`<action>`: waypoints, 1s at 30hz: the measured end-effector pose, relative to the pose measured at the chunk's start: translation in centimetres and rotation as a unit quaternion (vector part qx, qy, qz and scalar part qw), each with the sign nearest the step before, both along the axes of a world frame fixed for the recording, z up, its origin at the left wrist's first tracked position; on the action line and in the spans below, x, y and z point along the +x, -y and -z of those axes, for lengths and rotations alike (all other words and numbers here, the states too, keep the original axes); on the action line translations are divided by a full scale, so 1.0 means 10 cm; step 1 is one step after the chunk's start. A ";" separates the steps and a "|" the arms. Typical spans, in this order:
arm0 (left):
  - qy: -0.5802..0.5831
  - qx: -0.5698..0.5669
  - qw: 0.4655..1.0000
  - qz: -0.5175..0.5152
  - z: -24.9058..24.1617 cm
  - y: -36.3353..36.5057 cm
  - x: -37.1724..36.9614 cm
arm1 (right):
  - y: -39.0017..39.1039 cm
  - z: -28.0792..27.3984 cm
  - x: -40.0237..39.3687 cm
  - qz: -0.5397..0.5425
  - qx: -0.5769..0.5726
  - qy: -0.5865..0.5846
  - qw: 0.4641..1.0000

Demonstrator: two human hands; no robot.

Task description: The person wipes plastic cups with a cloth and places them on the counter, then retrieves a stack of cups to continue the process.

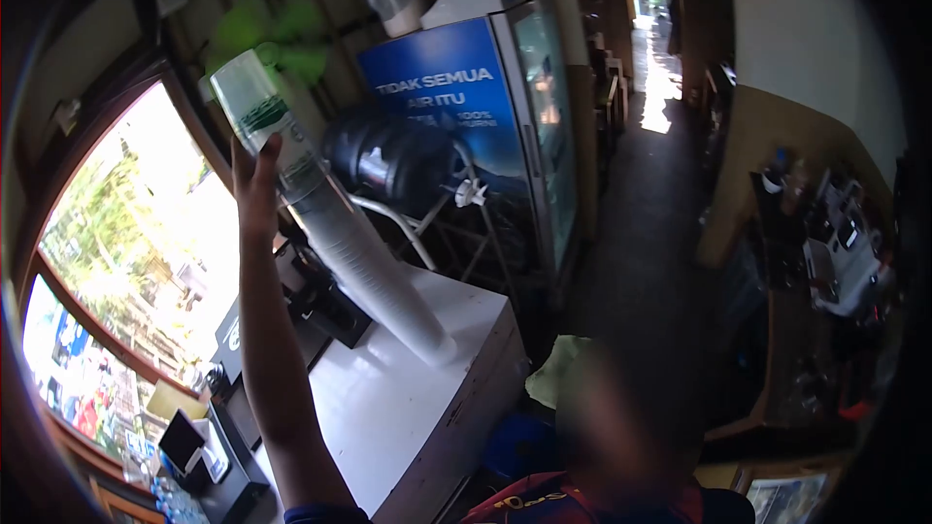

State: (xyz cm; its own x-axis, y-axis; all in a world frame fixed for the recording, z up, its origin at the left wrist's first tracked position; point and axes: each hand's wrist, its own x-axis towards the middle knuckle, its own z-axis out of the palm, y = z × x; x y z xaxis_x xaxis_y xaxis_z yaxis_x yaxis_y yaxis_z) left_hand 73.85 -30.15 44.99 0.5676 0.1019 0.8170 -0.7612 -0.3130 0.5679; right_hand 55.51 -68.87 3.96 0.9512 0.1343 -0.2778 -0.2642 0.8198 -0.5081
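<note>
My left hand [257, 175] is raised at the upper left, its bare forearm coming up from a dark blue sleeve. It is closed round the upper part of a long stack of clear plastic cups [359, 252]. The thumb lies across the near side; most of the fingers are hidden behind the stack. The cup at the top bears a green print. The stack slants down to the right, its lower end over the white counter [388, 422]; whether it touches cannot be told. My right hand is not in view.
A person in a red and dark blue jersey [544, 500] is close at the bottom right. Behind the stack are a green fan [301, 58], a dark barrel [388, 160] on a metal stand and a blue display fridge [437, 68]. A window [136, 194] lies left; a cluttered counter [777, 330] stands right.
</note>
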 end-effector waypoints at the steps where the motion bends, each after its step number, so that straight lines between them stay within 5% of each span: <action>1: 0.010 0.008 0.999 -0.032 -0.06 0.07 -0.07 | 0.00 -0.06 0.04 -0.014 -0.004 -0.002 1.000; 8: 0.014 -0.014 0.998 -0.055 -0.43 0.03 -0.09 | -0.06 -0.10 0.24 -0.071 -0.008 0.025 0.997; 10: 0.021 -0.056 0.988 -0.140 -0.55 -0.03 -0.13 | -0.07 -0.07 0.30 -0.082 0.006 0.033 0.996; 14: 0.164 -0.151 0.975 -0.004 -0.75 -0.21 -0.24 | -0.06 -0.13 0.37 -0.085 0.002 0.041 0.996; 20: 0.172 -0.203 0.962 -0.065 -0.62 -0.39 -0.52 | -0.11 0.08 0.47 -0.093 0.004 0.037 0.995; 24: 0.116 -0.092 0.964 -0.221 0.15 -0.84 -0.74 | -0.18 0.09 0.49 -0.091 0.003 0.020 0.996; 27: 0.033 -0.067 0.908 -0.413 1.23 -1.01 -0.99 | -0.20 0.28 0.50 -0.097 0.014 0.016 0.995; 30: -0.078 -0.058 0.949 -0.300 2.47 -0.84 -1.60 | -0.26 0.25 0.43 -0.074 0.006 0.009 0.997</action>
State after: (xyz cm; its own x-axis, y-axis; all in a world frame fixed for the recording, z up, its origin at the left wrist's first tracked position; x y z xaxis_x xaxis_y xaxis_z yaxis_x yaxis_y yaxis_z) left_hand 57.82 -21.80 20.32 0.4919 0.5282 0.6921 -0.3702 -0.5926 0.7154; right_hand 59.77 -66.28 1.44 0.9257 0.2758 -0.2588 -0.3731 0.7787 -0.5045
